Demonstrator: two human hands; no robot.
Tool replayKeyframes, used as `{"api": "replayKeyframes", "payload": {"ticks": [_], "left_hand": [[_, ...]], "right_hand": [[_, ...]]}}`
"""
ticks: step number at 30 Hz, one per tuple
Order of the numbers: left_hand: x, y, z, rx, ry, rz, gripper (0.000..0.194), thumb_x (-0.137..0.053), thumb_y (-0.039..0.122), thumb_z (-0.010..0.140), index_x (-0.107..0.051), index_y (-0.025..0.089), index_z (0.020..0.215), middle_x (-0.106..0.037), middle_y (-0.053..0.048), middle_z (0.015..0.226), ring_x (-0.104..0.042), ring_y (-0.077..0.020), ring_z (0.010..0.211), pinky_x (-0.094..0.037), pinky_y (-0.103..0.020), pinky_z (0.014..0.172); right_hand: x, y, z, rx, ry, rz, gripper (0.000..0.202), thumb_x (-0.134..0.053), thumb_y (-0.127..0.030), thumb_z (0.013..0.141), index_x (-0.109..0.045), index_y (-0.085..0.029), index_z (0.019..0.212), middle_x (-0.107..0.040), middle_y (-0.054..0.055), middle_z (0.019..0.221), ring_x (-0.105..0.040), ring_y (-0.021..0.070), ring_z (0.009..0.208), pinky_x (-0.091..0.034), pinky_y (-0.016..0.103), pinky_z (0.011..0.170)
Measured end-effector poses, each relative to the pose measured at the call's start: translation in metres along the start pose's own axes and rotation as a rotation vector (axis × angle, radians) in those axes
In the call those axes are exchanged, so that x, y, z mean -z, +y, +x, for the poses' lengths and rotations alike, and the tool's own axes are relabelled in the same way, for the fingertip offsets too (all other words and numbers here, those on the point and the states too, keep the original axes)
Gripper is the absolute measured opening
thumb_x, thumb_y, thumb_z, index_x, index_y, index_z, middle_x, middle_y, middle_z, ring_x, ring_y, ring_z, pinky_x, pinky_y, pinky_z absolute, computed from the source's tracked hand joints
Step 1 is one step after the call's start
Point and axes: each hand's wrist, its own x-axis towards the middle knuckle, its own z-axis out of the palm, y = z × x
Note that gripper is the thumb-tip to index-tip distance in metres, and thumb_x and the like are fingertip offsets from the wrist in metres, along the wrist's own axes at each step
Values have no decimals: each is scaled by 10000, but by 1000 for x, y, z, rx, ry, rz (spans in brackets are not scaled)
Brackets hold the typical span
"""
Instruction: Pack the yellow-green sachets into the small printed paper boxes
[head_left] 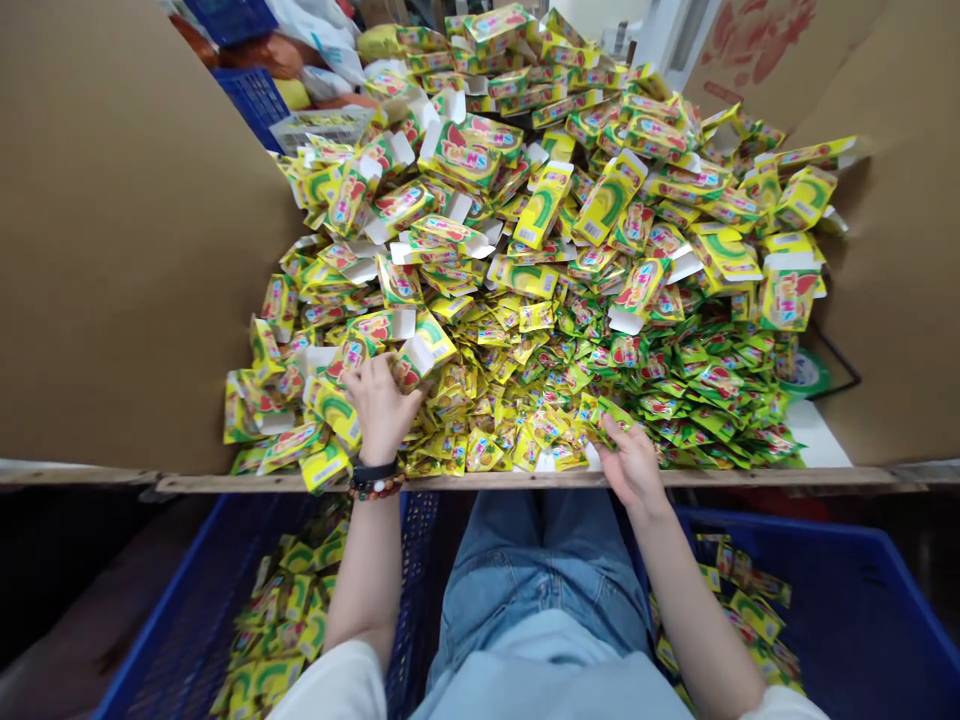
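Note:
My left hand point(381, 405), with dark bands at the wrist, is closed on a small yellow-green carton point(426, 345) whose white end flap stands open. Its fingertips partly hide other cartons beneath. My right hand point(631, 460) pinches a small green sachet point(611, 412) between thumb and fingers, just above the table's front edge. Between the hands spreads a heap of yellow sachets point(487, 450). Green sachets point(705, 400) are stacked to the right of my right hand.
A large pile of printed cartons point(544, 205), many with open flaps, rises behind. Cardboard walls point(135, 240) flank the table; a wooden strip point(750, 478) edges its front. Below stand a left blue crate point(169, 620) and a right blue crate point(862, 610), both with filled cartons or packs inside.

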Motion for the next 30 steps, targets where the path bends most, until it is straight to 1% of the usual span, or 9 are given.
{"api": "replayKeyframes", "payload": {"ticks": [2, 4, 8, 11, 15, 19, 23, 28, 30], "left_hand": [[2, 14, -8, -76, 53, -79, 537, -697, 335, 715, -543, 141, 1191, -599, -140, 1150, -487, -351, 1131, -400, -485, 986], [2, 35, -24, -198, 27, -182, 564, -717, 313, 697, -528, 149, 1203, -610, -120, 1126, -541, -309, 1082, -429, -434, 960], [-14, 83, -70, -454, -236, -378, 553, -719, 259, 719, -531, 203, 1236, -641, -83, 1115, -605, -260, 1047, -473, -373, 920], [-35, 105, -101, -442, -310, -492, 545, -721, 275, 738, -534, 215, 1246, -648, -83, 1097, -622, -253, 1023, -503, -362, 883], [-56, 111, -125, -358, -272, -549, 532, -715, 251, 719, -552, 200, 1222, -643, -91, 1088, -626, -258, 1007, -527, -370, 858], [-68, 113, -139, -399, -276, -549, 522, -695, 227, 707, -562, 204, 1211, -651, -88, 1109, -629, -262, 1031, -523, -389, 895], [-77, 119, -152, -368, -216, -619, 522, -680, 257, 735, -536, 189, 1232, -658, -103, 1105, -634, -264, 1031, -533, -401, 881], [-86, 123, -159, -291, -110, -740, 455, -640, 298, 798, -519, 188, 1223, -662, -115, 1087, -655, -245, 997, -548, -389, 852], [-87, 122, -160, -296, -94, -754, 466, -645, 313, 802, -517, 192, 1233, -665, -118, 1092, -658, -245, 1002, -550, -391, 859]], "right_hand": [[-5, -7, -5, 15, -13, -5, 269, -809, -382, 703, -699, -233, 898, -750, 14, 888, -702, 179, 848, -586, 385, 816], [-12, -16, -12, 85, -4, -20, 283, -812, -352, 705, -699, -245, 941, -749, 4, 882, -698, 164, 810, -588, 376, 805], [-26, -31, -27, 289, -13, -104, 281, -790, -349, 731, -703, -257, 981, -751, 15, 898, -689, 157, 767, -581, 344, 772], [-29, -42, -32, 380, -69, -278, 207, -756, -339, 769, -728, -250, 954, -754, 25, 919, -696, 181, 801, -568, 344, 783], [-19, -60, -28, 431, -249, -704, 128, -668, -264, 844, -751, -243, 940, -736, 32, 963, -678, 211, 947, -535, 349, 856], [-15, -69, -26, 448, -394, -1092, 218, -563, -174, 893, -740, -247, 998, -664, 48, 966, -644, 201, 928, -510, 333, 829], [-29, -58, -31, 549, -281, -1418, 279, -513, -134, 912, -715, -216, 1086, -597, 87, 951, -584, 231, 901, -481, 358, 793], [-43, -44, -42, 661, -222, -1583, 322, -537, -187, 934, -659, -231, 1228, -670, 93, 911, -540, 267, 907, -387, 416, 804], [-44, -43, -47, 687, -209, -1652, 349, -526, -177, 937, -638, -217, 1266, -690, 115, 969, -523, 288, 953, -354, 435, 811]]}}
